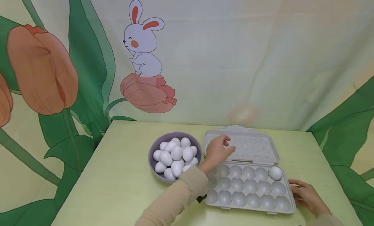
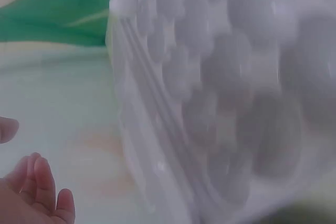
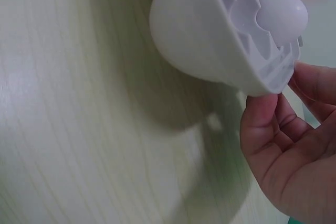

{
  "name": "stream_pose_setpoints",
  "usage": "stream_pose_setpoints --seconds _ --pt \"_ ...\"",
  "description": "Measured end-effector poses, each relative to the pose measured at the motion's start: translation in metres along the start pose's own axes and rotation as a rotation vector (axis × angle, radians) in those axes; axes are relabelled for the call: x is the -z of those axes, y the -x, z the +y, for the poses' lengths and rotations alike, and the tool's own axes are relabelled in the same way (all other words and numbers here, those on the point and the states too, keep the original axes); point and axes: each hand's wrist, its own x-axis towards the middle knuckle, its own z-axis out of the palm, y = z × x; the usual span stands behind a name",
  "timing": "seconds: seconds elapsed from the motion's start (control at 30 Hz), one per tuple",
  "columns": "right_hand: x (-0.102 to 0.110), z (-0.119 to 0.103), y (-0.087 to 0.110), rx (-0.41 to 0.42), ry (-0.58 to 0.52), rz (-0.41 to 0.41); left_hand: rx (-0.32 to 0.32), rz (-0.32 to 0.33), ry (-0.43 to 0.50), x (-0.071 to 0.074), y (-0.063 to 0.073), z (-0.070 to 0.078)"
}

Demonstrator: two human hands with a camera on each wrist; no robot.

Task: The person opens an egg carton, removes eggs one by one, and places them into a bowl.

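Observation:
A pale egg carton lies with its lid folded back towards the wall. One white egg fills the cup at its back right corner; the other visible cups hold none. My right hand grips the carton's right end, thumb and fingers at the rim in the right wrist view. Over the carton's left side and the lid is my left hand, fingers loosely bent and holding nothing. Left of it stands a purple-grey bowl heaped with white eggs. My left forearm hides part of the bowl's front and the carton's left end.
The light green table reaches back to a printed cloth with tulips and a rabbit. Two small latch tabs stick out along the carton's front edge. The bowl stands close beside the carton.

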Motion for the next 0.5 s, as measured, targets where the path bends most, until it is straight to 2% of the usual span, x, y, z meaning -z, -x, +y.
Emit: stream_pose_setpoints --seconds 0.13,0.27,0.4,0.5 --pt "-0.001 0.001 0.001 0.012 -0.004 0.009 0.046 -0.057 0.073 -0.043 0.005 0.005" --pt "-0.001 0.003 0.000 0.030 -0.001 -0.005 0.079 -0.099 0.102 -0.082 0.010 0.006" --pt "0.000 0.004 -0.001 0.027 0.005 -0.014 0.068 -0.122 0.102 -0.110 0.013 0.012" --pt "0.002 0.003 -0.002 0.006 0.007 -0.006 0.042 -0.151 0.098 -0.123 0.015 0.019"
